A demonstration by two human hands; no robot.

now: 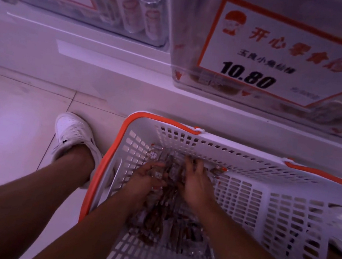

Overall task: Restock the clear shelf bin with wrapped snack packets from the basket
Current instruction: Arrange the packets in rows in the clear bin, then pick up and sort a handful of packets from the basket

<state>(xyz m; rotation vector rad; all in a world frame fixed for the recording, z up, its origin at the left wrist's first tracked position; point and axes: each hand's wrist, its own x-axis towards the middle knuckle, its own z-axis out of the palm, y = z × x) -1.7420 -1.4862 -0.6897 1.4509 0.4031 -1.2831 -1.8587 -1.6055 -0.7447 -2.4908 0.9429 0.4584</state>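
A white slatted basket [249,162] with an orange rim stands on the floor below the shelf. Its bottom holds a heap of clear-wrapped brown snack packets [166,221]. Both my hands are down inside it. My left hand [148,177] curls its fingers round a bunch of packets. My right hand [197,180] lies palm down on the heap, fingers spread and bent over packets against the far wall. Above, at the upper right, the clear shelf bin [332,117] carries a white and orange price card [270,55] reading 10.80; a few packets show through its bottom.
A second clear bin [137,21] with tube-shaped goods sits on the white shelf [88,52] at the upper left. My leg and white shoe [73,133] stand on the tiled floor just left of the basket.
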